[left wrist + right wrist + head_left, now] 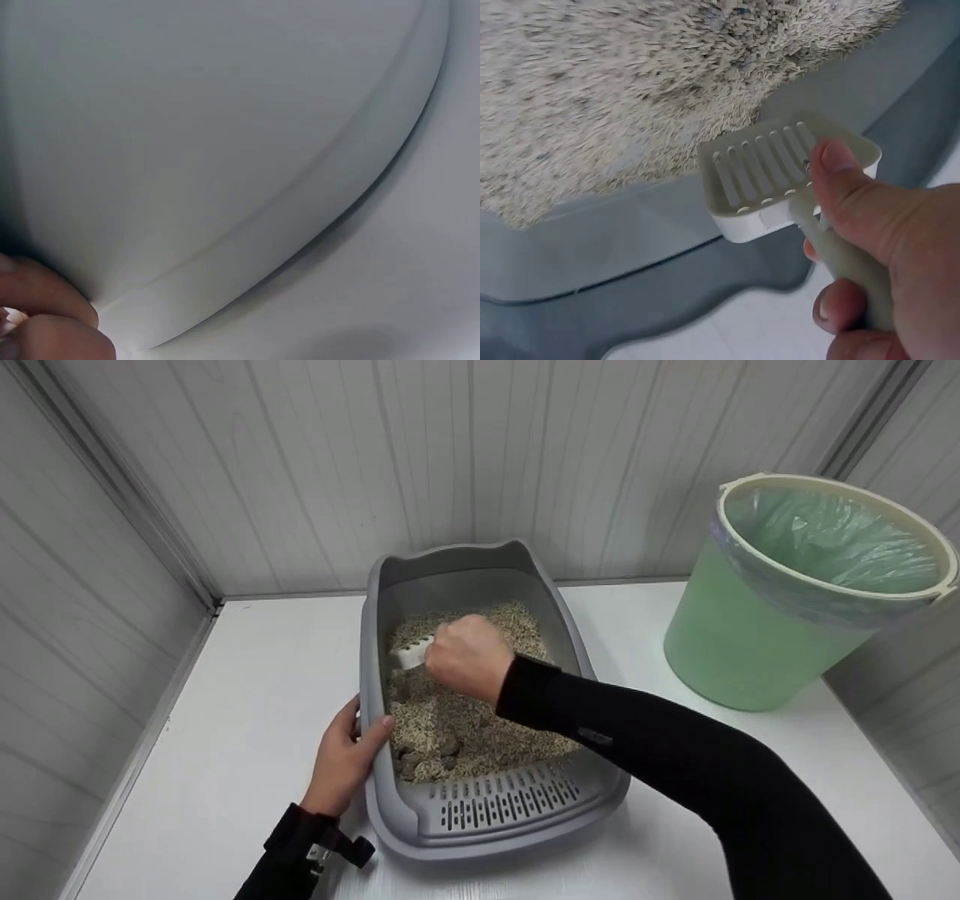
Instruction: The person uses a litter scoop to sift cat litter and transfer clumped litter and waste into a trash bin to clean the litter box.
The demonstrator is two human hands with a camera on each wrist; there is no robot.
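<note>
L hand [346,756]: thumb hooked over left rim of grey litter tray [491,825], tray gripped | R hand [469,657]: fingers clamped on handle of white slotted scoop [780,176], held over litter [465,720] inside tray | tray on white surface [240,697] | green lined bin [806,592] noted at right, well apart.

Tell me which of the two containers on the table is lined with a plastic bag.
The green bin at the right, lined with a thin bag folded over its rim. The grey litter tray has no bag, only litter.

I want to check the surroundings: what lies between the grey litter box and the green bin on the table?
Only bare white table lies between the litter box and the green bin; the head view shows this.
</note>
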